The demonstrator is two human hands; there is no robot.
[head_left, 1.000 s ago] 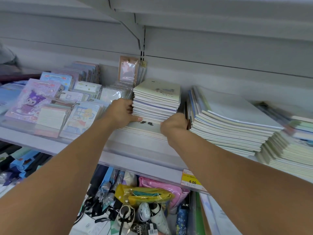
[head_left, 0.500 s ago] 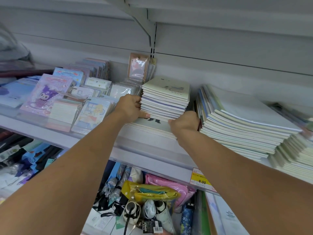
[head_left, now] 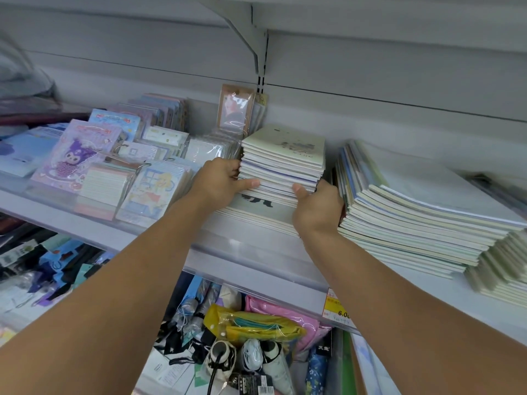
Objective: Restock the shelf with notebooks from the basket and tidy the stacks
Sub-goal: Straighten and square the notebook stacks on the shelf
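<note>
A stack of small pale-green notebooks [head_left: 285,161] sits on the white shelf [head_left: 256,252], on top of a lower, flatter pile of notebooks [head_left: 256,215]. My left hand [head_left: 219,183] grips the stack's left side, thumb along its front edge. My right hand [head_left: 316,206] grips its right front corner, thumb against the front and fingers hidden in the gap beside the stack. A taller stack of larger notebooks [head_left: 413,212] lies to the right, slanted toward the front. The basket is out of view.
Packaged notepads and sticker sets [head_left: 108,166] fill the shelf's left part. More notebooks [head_left: 502,275] lie at the far right. A yellow price tag [head_left: 338,307] hangs on the shelf edge. Below, a bin holds umbrellas and pouches [head_left: 251,332]. An upper shelf bracket [head_left: 251,32] overhangs.
Both hands stay on the small stack. My thumbs now lie further along its front edge, and the stack sits squarer. The camera has shifted slightly.
</note>
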